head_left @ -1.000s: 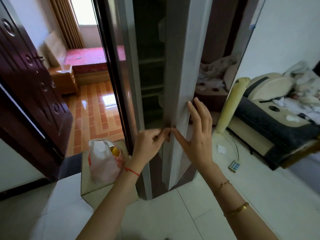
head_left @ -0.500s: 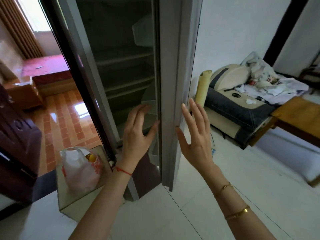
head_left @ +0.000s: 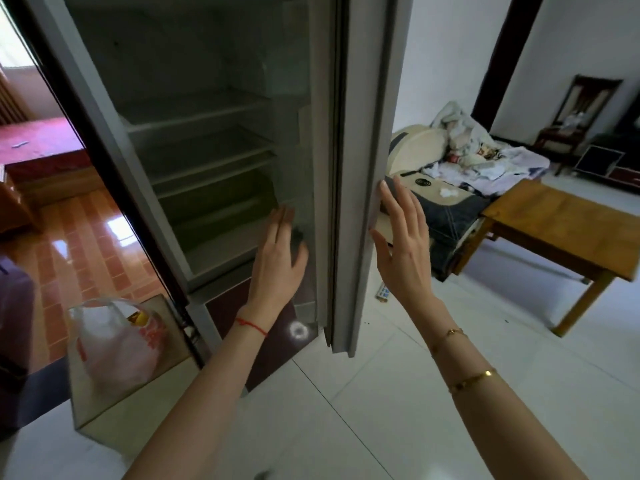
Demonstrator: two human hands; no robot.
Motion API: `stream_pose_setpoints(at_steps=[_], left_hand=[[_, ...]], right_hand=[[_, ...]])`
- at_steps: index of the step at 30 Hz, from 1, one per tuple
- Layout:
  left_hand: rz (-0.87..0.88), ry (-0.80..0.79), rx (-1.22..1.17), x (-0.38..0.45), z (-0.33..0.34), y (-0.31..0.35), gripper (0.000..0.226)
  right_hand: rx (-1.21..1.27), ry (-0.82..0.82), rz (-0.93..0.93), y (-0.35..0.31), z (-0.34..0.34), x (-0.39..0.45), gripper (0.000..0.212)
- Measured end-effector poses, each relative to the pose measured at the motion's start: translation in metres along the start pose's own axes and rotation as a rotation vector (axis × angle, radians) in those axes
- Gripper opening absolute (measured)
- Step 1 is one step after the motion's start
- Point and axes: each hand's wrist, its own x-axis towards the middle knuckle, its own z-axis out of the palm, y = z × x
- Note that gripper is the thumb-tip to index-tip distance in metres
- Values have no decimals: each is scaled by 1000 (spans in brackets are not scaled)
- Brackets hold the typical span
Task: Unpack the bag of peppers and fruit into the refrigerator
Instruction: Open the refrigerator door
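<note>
Two hands, left (head_left: 277,261) and right (head_left: 403,251), flat-fingered at the refrigerator door (head_left: 363,133); bag (head_left: 117,337) shows red print (unreadable).

The refrigerator door (head_left: 360,168) is standing swung wide now, where a second ago it was only cracked, and the shelves (head_left: 207,147) inside are showing in full. The left hand (head_left: 277,268), which was pinching at the door's edge, is now reaching with straight fingers toward the inner side of the door. The right hand (head_left: 403,251) is no longer at the seam; its fingertips are touching the door's outer edge. The view is turning rightward, bringing a wooden table (head_left: 561,230) into sight
</note>
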Motion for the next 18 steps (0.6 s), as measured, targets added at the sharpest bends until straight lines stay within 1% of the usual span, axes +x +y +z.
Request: stream_pose_setpoints(at_steps=[2,7,14,18], left_hand=[[-3,-10,-7,1,8,10,60],[31,-42,6,7,28,29,54],[133,-65,15,24,58,53,53],[162,-98,36,39,79,59,55]], right_hand=[[-19,-3,27,11,-9,0,70],[-41,15,77,38,-29,4,60],[-22,36,192,76,-41,12,61],[-26,63,268,101,-44,20,59]])
